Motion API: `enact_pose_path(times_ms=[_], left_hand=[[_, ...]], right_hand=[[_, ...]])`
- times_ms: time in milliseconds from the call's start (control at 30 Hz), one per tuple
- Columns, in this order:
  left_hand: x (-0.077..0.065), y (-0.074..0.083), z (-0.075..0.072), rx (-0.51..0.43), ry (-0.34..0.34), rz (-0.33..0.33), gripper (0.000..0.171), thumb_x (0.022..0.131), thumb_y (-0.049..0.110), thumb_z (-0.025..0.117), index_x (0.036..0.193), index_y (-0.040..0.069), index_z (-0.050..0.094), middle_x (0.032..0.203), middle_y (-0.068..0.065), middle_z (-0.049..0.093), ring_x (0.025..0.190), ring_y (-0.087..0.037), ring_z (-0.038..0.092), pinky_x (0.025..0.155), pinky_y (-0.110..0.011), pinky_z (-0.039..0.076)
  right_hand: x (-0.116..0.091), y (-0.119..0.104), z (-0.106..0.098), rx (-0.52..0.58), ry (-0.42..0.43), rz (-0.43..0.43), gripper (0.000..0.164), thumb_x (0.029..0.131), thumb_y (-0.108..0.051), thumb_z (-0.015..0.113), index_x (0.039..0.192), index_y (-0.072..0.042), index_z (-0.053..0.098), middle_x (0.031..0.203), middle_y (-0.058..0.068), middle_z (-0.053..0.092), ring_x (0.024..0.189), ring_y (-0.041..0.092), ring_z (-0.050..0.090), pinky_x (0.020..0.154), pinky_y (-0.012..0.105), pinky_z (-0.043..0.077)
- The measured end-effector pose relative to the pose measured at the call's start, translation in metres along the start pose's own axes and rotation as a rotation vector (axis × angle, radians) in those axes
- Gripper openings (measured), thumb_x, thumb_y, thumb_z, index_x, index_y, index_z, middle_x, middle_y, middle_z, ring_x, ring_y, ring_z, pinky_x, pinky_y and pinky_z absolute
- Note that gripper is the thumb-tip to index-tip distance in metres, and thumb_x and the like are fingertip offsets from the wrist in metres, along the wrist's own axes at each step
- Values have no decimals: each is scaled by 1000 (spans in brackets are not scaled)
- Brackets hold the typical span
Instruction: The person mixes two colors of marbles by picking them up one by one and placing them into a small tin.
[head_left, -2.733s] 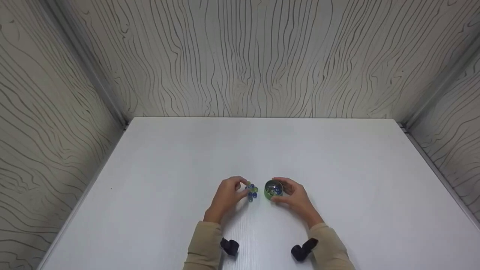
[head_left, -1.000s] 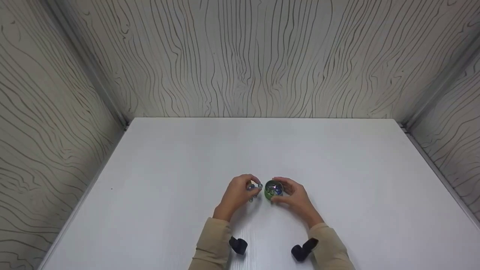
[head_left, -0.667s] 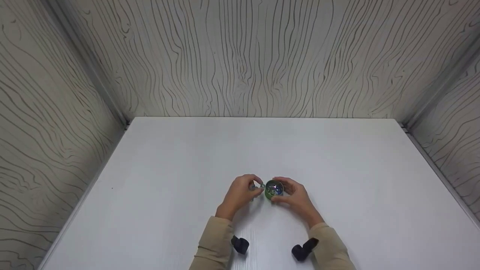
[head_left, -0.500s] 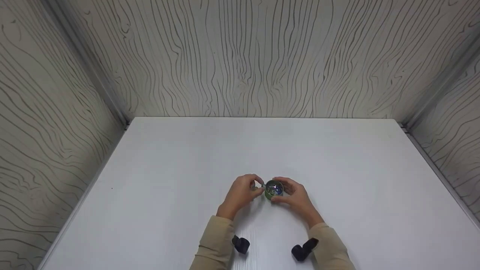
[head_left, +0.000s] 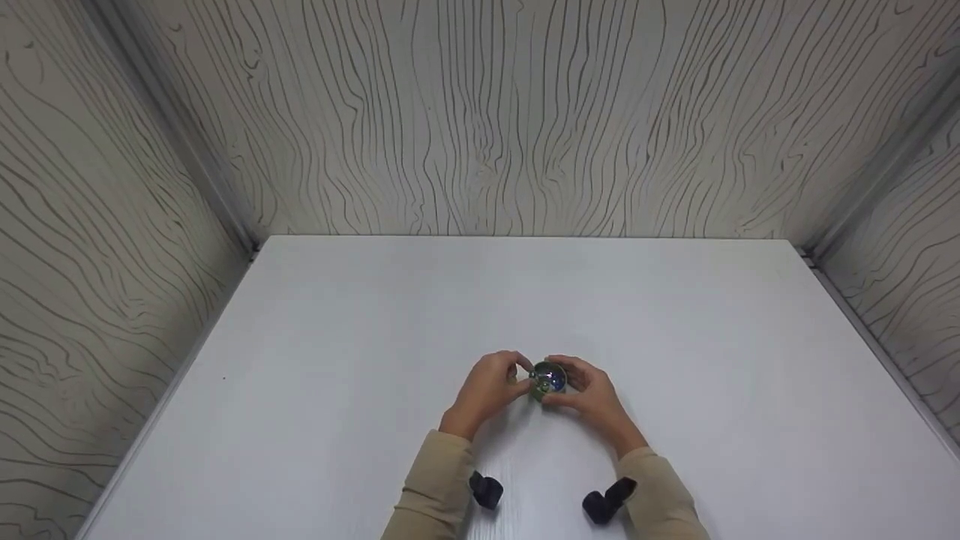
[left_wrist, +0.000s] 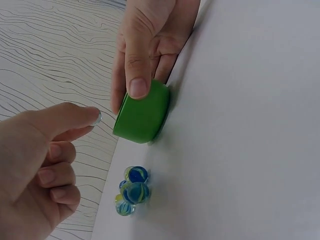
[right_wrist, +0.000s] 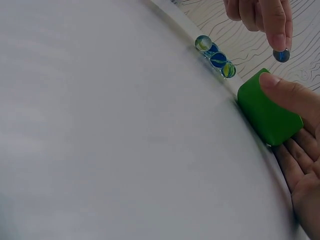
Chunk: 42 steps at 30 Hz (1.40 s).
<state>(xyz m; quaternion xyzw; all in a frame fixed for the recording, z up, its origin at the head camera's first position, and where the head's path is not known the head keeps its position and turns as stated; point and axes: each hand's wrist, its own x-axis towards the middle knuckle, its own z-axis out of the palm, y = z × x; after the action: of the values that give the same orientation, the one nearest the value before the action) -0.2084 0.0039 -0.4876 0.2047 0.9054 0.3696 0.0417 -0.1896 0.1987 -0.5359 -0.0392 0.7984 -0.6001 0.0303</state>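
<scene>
With the left hand's [head_left: 486, 387] fingers we pinch a glass marble [right_wrist: 281, 55] just above the left rim of the green cup [left_wrist: 142, 119]; our right hand [head_left: 598, 397] grips the cup upright on the worktop [head_left: 337, 322], other marbles [left_wrist: 136, 192] lying nearer the left

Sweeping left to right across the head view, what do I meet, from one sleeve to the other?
Left sleeve → left hand → green cup → right hand → right sleeve.
</scene>
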Motion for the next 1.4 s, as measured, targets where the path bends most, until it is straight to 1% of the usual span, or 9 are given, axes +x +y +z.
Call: enact_pose_path(times_ms=[100, 167, 333, 567, 733, 900, 1133, 1267, 1400], left_hand=[[2, 1, 2, 8, -10, -7, 18, 85, 17, 71, 102, 9, 71, 72, 6, 48, 65, -4, 39, 60, -18, 33], [3, 0, 4, 14, -13, -10, 18, 85, 16, 71, 102, 9, 71, 73, 3, 52, 65, -5, 39, 60, -18, 32], [4, 0, 7, 20, -16, -12, 18, 86, 16, 71, 102, 8, 71, 81, -6, 62, 69, -6, 40, 62, -19, 34], [5, 0, 10, 15, -15, -8, 17, 87, 17, 70, 102, 9, 71, 77, 0, 58, 66, -4, 40, 60, -18, 34], [6, 1, 12, 38, -20, -31, 17, 86, 17, 71, 102, 10, 71, 83, -1, 63, 71, -5, 44, 64, -19, 39], [6, 1, 12, 56, -28, -39, 18, 86, 17, 71, 103, 11, 71, 90, -1, 67, 75, -5, 48, 69, -21, 44], [5, -1, 11, 18, -27, -30, 17, 86, 16, 70, 102, 10, 72, 79, -2, 60, 68, -5, 41, 62, -19, 35], [4, -2, 9, 32, -14, -8, 16, 86, 15, 70, 101, 9, 72, 78, -3, 60, 67, -5, 40, 61, -19, 34], [2, -3, 6, 43, -7, -4, 17, 87, 16, 70, 102, 9, 71, 79, -3, 61, 67, -5, 41, 61, -19, 35]], right_hand=[[0, 0, 0, -3, 9, 9, 65, 69, -13, 84, 129, -6, 58, 137, 14, 58, 136, 30, 48, 111, 36, 39], [0, 0, 1, 2, 16, 23, 65, 69, -13, 84, 128, -7, 58, 137, 13, 58, 136, 29, 48, 112, 35, 38], [1, 0, 1, 8, 24, 40, 64, 70, -13, 83, 129, -8, 58, 137, 12, 59, 135, 29, 49, 112, 35, 38], [1, 1, 2, 18, 27, 44, 65, 70, -13, 84, 129, -7, 58, 136, 13, 59, 134, 30, 49, 113, 38, 38], [1, 1, 1, 18, 22, 42, 64, 70, -13, 84, 129, -7, 58, 136, 13, 59, 135, 30, 49, 113, 38, 37], [1, 1, 1, 11, 14, 33, 63, 71, -12, 83, 129, -7, 58, 136, 13, 59, 135, 30, 49, 113, 38, 37], [1, 1, 0, 13, 21, 37, 62, 72, -12, 83, 128, -7, 58, 136, 12, 59, 134, 29, 50, 112, 37, 38], [1, 1, 1, 17, 15, 34, 63, 72, -11, 82, 129, -5, 57, 136, 14, 58, 134, 29, 50, 112, 38, 38], [1, 0, 1, 11, 6, 21, 64, 72, -12, 83, 129, -4, 57, 137, 15, 58, 134, 31, 49, 112, 38, 38]])
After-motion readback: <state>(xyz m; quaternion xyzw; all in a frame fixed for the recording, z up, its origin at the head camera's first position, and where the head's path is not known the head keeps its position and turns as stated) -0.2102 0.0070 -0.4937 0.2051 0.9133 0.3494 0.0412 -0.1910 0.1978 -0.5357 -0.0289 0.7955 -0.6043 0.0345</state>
